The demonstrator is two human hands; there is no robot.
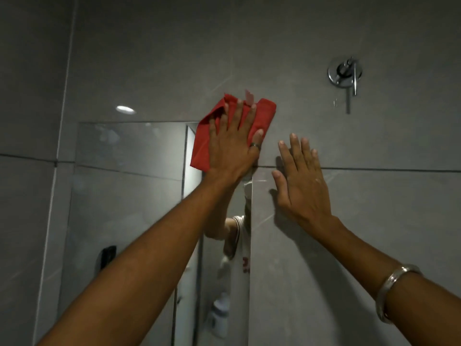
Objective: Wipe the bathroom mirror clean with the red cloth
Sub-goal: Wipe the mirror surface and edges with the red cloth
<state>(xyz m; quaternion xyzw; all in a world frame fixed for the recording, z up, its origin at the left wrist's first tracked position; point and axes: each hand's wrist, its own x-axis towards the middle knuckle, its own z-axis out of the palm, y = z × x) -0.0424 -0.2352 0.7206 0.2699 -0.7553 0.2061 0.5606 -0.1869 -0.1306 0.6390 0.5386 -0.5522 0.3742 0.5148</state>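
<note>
Mid-wipe, your left hand [234,146], grip spread flat, presses the crumpled red cloth [202,143] on the upper corner of the frameless wall mirror [129,186] at 12 o'clock, your right hand [301,186] flat-open on grey tile [374,208]; next, probably sweep toward 7 o'clock.

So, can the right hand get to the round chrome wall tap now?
Probably yes: the right hand rests flat and empty on the grey tiled wall, and only bare tile separates it from the round chrome wall tap above.

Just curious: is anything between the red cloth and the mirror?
Nothing visible. The left hand presses the red cloth over the mirror's top right corner; the right hand lies flat on the wall beside it.
</note>
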